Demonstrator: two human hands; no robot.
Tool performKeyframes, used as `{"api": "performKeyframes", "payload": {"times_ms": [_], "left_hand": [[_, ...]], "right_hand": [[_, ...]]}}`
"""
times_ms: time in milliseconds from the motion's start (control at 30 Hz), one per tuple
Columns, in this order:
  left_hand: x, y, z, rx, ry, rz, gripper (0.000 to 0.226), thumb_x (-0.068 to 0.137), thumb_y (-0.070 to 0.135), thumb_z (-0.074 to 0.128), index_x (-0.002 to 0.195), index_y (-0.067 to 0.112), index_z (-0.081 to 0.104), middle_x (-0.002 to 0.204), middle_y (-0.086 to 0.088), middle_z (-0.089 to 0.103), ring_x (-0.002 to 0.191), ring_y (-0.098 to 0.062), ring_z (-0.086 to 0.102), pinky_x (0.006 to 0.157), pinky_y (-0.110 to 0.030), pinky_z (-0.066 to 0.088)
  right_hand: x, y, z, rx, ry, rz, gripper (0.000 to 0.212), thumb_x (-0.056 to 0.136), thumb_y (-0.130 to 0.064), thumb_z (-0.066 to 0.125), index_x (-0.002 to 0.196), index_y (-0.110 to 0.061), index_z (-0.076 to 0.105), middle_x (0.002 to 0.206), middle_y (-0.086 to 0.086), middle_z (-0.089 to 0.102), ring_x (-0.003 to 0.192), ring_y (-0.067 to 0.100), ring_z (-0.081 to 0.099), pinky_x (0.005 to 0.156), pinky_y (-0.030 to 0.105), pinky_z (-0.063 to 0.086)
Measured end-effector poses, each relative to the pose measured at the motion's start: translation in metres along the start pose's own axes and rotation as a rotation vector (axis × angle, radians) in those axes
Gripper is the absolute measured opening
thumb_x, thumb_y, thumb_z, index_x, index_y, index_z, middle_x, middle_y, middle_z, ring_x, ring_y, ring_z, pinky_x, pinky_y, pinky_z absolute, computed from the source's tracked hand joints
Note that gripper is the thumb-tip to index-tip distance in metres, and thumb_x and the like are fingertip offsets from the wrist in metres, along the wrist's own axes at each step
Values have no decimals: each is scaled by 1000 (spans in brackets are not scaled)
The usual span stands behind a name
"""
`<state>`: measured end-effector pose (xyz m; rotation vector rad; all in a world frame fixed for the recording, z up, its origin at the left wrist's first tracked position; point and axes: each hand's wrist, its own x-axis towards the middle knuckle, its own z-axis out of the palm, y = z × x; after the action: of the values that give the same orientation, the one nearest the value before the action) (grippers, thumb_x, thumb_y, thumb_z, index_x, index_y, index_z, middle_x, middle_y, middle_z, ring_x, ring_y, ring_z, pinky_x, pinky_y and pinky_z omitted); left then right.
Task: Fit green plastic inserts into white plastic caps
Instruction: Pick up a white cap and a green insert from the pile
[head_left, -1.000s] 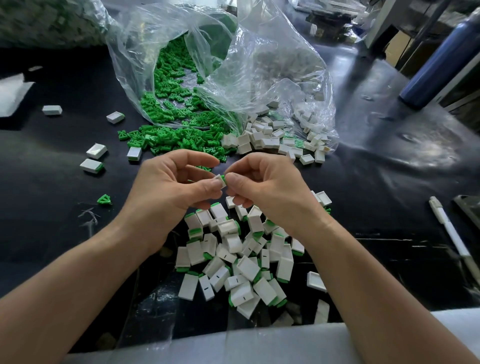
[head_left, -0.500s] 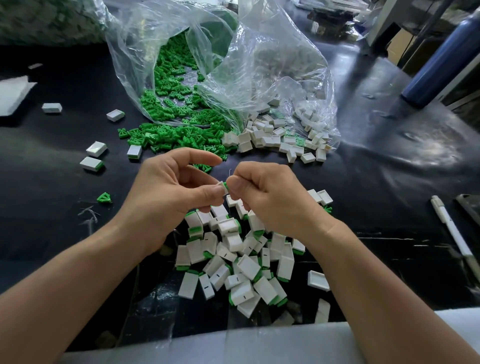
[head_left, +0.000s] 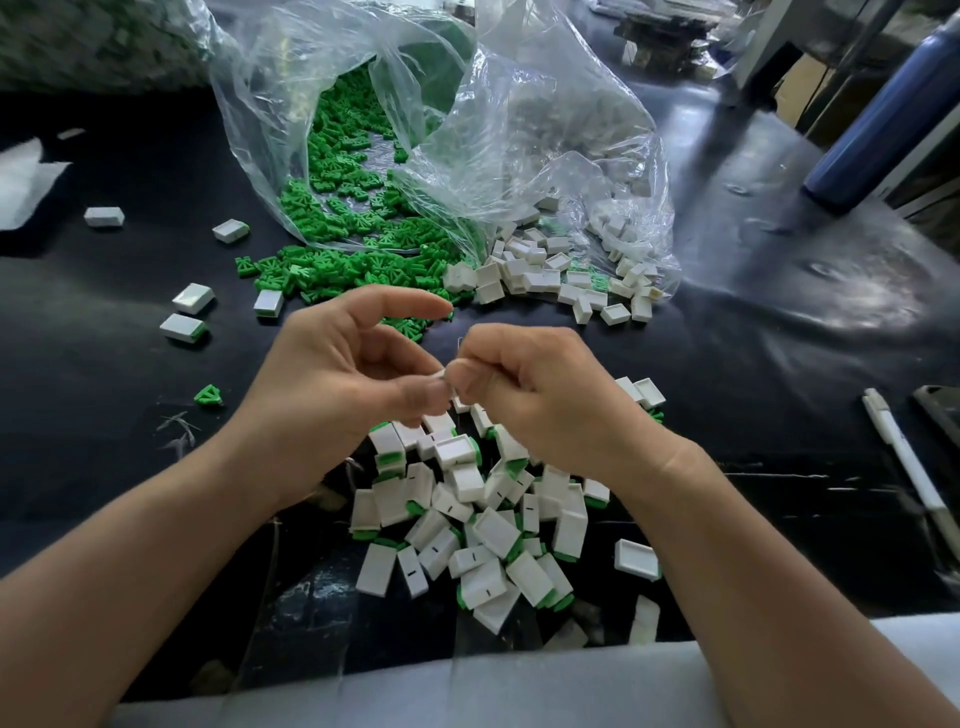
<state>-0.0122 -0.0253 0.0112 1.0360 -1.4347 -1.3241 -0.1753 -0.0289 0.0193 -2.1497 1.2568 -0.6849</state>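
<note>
- Both hands have sunk a little toward the table since the earlier frame. The green sliver seen between the thumbs then no longer shows.
- Left hand (head_left: 337, 374): thumb pressed in against the work, index finger stretched out straight and clear of it, other fingers curled beneath.
- Right hand (head_left: 530, 395): all fingers curled in tight, thumb tip meeting the left thumb.
- Cap (head_left: 441, 372): pinched between the two thumb tips, with only a white edge visible. Long axis cannot be read, and neither can whether the insert is fully seated.
- Key relation: the held cap sits directly above the far edge of the pile of finished caps (head_left: 467, 519), so release looks like a short drop downward and toward the person.
- Resupply, judged: green inserts (head_left: 353, 270) lie just beyond the left index tip, so the left hand is nearer. Empty white caps (head_left: 535, 270) lie beyond the right hand, at the mouth of the plastic bag (head_left: 519, 130).
</note>
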Motion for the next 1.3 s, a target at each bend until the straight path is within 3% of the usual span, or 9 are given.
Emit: {"api": "performKeyframes", "payload": {"times_ms": [67,200,367,500,700,800,900,1067,1300], "left_hand": [[2,0,2,-91,17,-20,49,46,19,73,94,20,65,65,-7,70,57,-13,66,54,-21,55],[2,-1,4,-170,34,-19,43,47,17,72,89,20,66,64,0,70,59,-9,66,59,-18,54],[0,2,4,-243,-4,11,43,51,17,71,94,15,64,66,1,71,58,-10,66,55,-19,53],[0,1,5,-295,19,33,40,56,9,67,95,11,61,64,-2,70,51,-13,64,52,-20,52],[0,-1,5,-326,24,46,43,55,13,71,97,10,61,65,-6,69,47,-20,60,50,-26,52],[1,-1,4,-313,17,50,53,49,9,78,99,12,62,66,-5,70,49,-20,61,51,-27,52],[1,-2,4,-313,40,54,45,55,15,73,99,15,63,69,-2,71,56,-15,64,55,-24,53],[1,0,5,-298,50,30,41,59,18,71,98,14,63,74,-5,72,62,-19,67,60,-25,54],[1,1,5,-334,19,-2,32,63,3,61,95,10,64,70,-6,72,58,-20,66,58,-24,54]], "right_hand": [[1,1,-2,181,24,84,33,92,-25,53,63,-8,54,50,-8,43,46,5,38,47,21,32],[3,1,-5,498,-21,281,54,77,-58,33,65,-12,59,52,-4,57,46,7,47,48,19,37],[4,-7,5,891,-307,402,61,76,-59,28,77,-5,56,63,5,62,49,11,52,45,18,36],[6,-11,9,1039,-254,442,49,89,-51,28,76,-9,50,55,1,53,49,11,44,48,20,32],[4,-17,17,1046,-185,438,42,95,-41,31,72,-11,49,54,0,46,46,8,38,44,17,30],[5,-17,13,1073,-213,434,46,95,-45,27,72,-11,48,55,0,48,47,9,39,45,18,30],[6,-16,10,1089,-228,438,47,95,-46,25,72,-12,47,54,-1,50,46,8,40,44,18,29],[5,-13,11,911,-168,394,41,90,-45,35,69,-14,50,53,-4,51,46,7,40,43,16,29],[5,-13,7,786,-144,356,35,91,-42,40,70,-17,52,56,-5,50,49,7,40,46,17,29]]}}
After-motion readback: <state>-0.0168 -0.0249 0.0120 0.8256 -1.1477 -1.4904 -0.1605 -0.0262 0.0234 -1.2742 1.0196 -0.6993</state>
